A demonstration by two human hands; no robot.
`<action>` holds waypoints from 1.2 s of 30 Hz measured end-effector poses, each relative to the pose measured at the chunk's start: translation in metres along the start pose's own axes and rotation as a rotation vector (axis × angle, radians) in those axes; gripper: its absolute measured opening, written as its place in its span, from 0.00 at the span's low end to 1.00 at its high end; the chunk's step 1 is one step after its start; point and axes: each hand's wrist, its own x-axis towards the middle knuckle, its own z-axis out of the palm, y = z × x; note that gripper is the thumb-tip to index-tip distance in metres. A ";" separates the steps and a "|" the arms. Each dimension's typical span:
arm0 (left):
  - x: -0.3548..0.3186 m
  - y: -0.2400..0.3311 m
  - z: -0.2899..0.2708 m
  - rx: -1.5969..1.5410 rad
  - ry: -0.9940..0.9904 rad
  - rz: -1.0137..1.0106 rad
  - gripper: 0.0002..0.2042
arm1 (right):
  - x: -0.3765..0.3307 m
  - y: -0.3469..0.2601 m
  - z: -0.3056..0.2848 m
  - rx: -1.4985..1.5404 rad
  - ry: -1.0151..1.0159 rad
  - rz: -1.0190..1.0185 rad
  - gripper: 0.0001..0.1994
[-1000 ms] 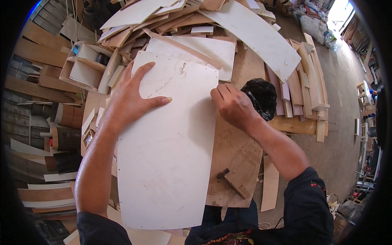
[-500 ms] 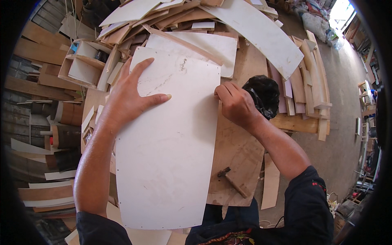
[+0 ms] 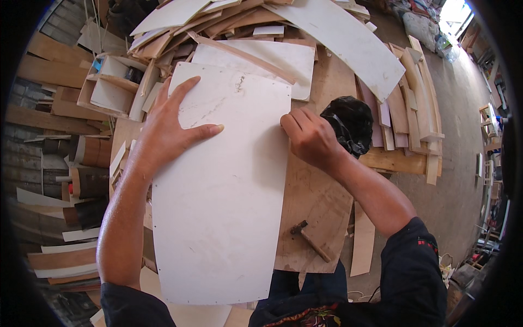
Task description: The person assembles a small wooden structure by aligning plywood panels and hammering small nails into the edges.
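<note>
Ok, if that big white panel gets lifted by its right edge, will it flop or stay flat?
The white panel looks thin and wide, so it would probably bow somewhat. Its face seems smooth, so it may slide on the wooden bench; the left hand lies flat on it, the right hand at its edge.

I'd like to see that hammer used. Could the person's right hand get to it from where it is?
Probably yes. The right hand rests at the white panel's edge, and the hammer lies uncovered on the wooden bench top just below it, with nothing between them.
</note>
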 end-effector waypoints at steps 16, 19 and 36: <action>-0.001 -0.003 0.000 0.048 0.017 0.010 0.51 | -0.010 -0.013 -0.007 0.238 0.076 0.193 0.12; -0.002 -0.004 0.001 -0.017 0.010 0.047 0.50 | -0.020 -0.020 -0.011 0.304 0.169 0.276 0.16; 0.011 -0.025 0.013 0.057 0.043 0.125 0.52 | -0.239 -0.172 -0.049 0.254 -0.630 0.646 0.13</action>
